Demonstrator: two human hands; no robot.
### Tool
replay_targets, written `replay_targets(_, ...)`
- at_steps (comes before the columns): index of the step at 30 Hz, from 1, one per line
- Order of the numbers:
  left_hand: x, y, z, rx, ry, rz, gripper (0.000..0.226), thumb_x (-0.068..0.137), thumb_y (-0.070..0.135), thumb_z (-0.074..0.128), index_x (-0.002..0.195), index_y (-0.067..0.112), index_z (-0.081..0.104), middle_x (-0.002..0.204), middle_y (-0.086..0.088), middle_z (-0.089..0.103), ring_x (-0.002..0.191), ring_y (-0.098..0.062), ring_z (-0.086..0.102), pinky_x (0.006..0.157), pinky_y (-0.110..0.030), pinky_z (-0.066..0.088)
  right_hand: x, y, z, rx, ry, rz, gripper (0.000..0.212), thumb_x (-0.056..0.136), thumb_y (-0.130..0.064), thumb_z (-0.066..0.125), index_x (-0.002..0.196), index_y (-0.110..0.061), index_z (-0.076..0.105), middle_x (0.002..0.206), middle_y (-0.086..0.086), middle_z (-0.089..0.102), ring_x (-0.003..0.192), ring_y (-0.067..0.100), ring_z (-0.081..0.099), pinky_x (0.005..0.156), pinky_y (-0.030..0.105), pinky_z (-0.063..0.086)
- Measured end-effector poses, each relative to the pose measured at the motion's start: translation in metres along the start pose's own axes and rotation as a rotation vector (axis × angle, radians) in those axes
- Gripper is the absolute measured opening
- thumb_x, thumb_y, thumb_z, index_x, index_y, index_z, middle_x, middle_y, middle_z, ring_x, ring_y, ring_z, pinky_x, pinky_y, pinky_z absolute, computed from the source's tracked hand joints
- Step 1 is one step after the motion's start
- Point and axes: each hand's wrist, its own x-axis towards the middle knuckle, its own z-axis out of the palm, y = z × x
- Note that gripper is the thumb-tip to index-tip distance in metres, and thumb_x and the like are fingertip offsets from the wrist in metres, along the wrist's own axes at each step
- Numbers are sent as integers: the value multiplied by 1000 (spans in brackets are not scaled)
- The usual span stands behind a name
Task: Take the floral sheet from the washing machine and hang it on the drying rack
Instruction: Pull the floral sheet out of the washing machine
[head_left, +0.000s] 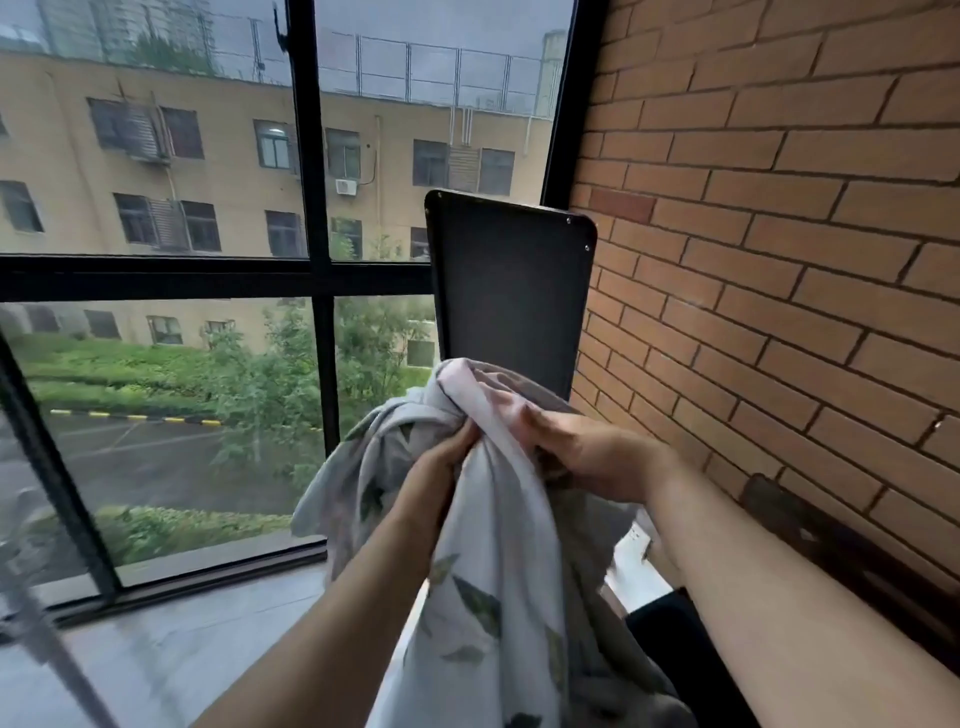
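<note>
The floral sheet, pale with green leaf prints, hangs bunched in front of me. My left hand grips a fold of it from the left. On the right, my right hand holds the bunched top, its fingers curled into the cloth. The sheet trails down past the frame's bottom edge. The raised dark lid of the washing machine stands upright just behind the sheet. A white part of the machine shows below my right forearm. No drying rack can be told for sure.
A brick wall runs along the right. Black-framed windows fill the left and centre, with a grey sill below. A dark slanted bar crosses the lower left corner.
</note>
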Motion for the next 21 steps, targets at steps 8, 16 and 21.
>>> replay_targets(8,31,8,4,-151,-60,25,39,101,31,48,88,12,79,90,-10,72,88,-20,71,84,-31,56,-2,99,31,162,-49,66,106,66,-33,91,151,-11,33,140,-3,59,129,9,54,97,22,49)
replay_targets(16,81,12,9,-329,-76,111,39,98,29,49,80,11,78,83,-8,71,84,-20,69,86,-34,51,24,104,35,19,155,23,79,63,-29,95,130,-24,55,109,-19,70,102,-10,63,84,15,52)
replay_targets(21,104,9,21,-270,-191,92,45,102,39,39,96,13,75,94,-10,71,95,-24,66,95,-40,49,41,118,28,57,575,7,19,81,-28,79,99,-25,73,93,-7,76,91,10,71,78,36,58)
